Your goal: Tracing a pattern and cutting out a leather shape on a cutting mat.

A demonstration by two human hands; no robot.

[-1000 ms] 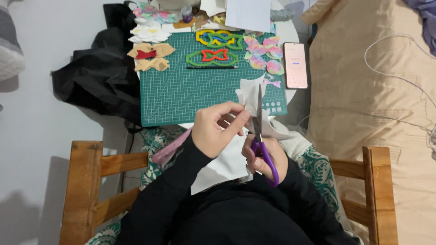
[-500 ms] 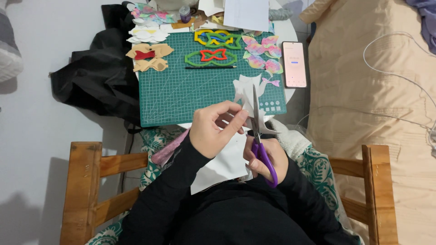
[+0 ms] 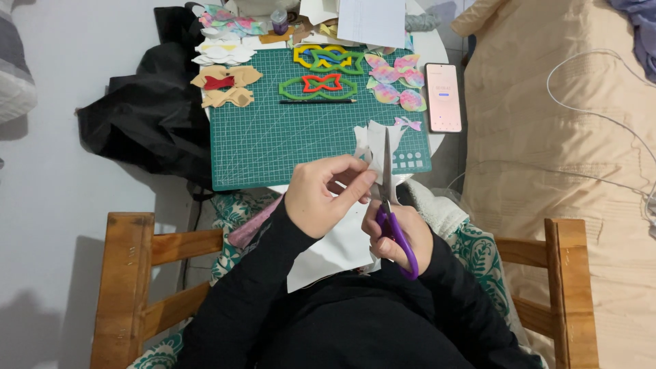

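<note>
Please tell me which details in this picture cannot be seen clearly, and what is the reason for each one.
Head view, the only one:
- White sheet: the outline being cut is covered by the left hand and right hand.
- Purple scissors: the lower handle loop is partly inside the fingers.
- Phone: the screen content is too small.
- Craft pieces at the top: cut off by the edge.
- Black cloth: its kind cannot be told.

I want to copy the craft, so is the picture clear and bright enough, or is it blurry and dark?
Head view: even, soft light, no strong glare; the green cutting mat and its grid look sharp; the left hand and the right hand on the purple scissors are clear, barely blurred; a dim shadow falls on the floor at left; the phone screen is too small to read.
</note>
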